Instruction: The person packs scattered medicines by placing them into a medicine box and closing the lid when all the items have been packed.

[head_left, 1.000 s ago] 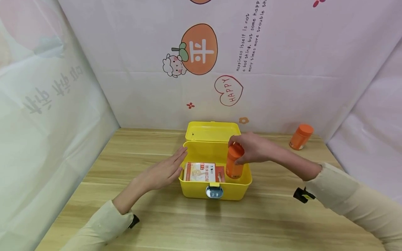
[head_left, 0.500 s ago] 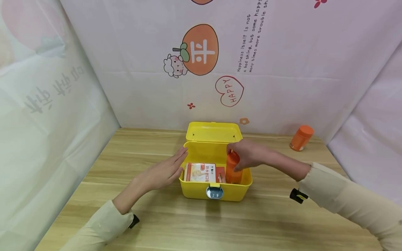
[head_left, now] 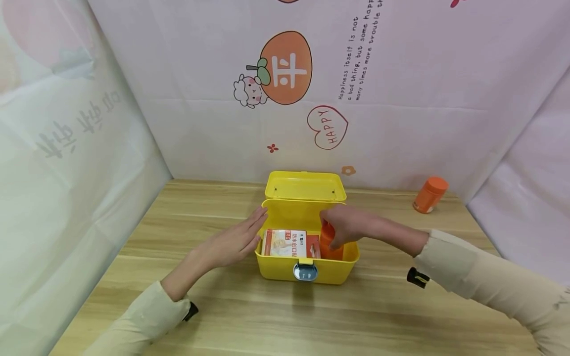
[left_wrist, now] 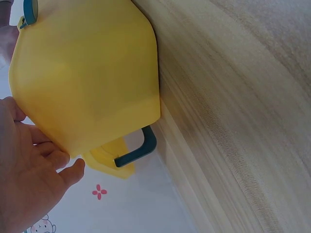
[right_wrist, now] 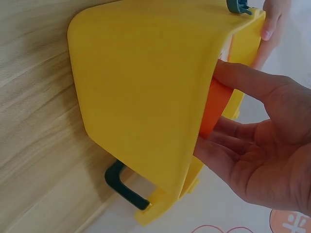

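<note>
A yellow storage box (head_left: 276, 271) stands on the table with its lid (head_left: 305, 187) swung back. Inside at the right, an orange bottle (head_left: 330, 250) stands low between the walls. My right hand (head_left: 354, 223) grips the bottle's upper part from above, thumb on one side and fingers on the other, as the right wrist view confirms. Its lower end is hidden by the box wall. My left hand (head_left: 233, 243) rests its extended fingers against the box's left rim. A white bandage carton (head_left: 281, 244) and a red packet (head_left: 313, 246) lie inside to the bottle's left.
Another orange bottle (head_left: 430, 195) stands at the table's back right, near the printed cloth wall (head_left: 401, 143). A grey latch (head_left: 305, 272) hangs on the box's front. A dark green handle (left_wrist: 141, 150) sticks out behind the box.
My right hand has lowered the orange bottle deeper into the box, still gripping it. My left hand stays at the left rim. The view has shifted slightly.
</note>
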The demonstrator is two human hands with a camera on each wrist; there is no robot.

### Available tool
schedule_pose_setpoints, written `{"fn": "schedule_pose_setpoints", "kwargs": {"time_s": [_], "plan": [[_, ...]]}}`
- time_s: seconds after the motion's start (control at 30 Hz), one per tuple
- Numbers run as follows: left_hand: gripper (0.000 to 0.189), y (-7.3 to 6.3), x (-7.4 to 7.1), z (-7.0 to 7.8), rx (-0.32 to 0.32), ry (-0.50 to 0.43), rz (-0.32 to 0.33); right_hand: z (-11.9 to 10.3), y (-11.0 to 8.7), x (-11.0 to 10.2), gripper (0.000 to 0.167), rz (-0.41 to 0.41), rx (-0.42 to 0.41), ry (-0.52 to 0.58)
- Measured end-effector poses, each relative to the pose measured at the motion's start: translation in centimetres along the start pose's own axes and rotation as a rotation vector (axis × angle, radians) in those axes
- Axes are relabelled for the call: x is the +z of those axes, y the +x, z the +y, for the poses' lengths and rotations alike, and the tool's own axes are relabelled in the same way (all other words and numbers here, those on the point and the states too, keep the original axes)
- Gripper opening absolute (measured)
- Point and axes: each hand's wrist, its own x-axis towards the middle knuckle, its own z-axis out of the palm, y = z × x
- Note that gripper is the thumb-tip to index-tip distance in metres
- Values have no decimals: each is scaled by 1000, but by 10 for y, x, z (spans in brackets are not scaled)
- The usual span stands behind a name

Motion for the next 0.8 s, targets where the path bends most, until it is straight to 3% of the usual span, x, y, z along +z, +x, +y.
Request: {"fn": "schedule_pose_setpoints", "kwargs": {"time_s": [0.8], "plan": [[61,-1,-2,3,-18,-6,-8,-3,3,7,44,-104,85,-10]]}}
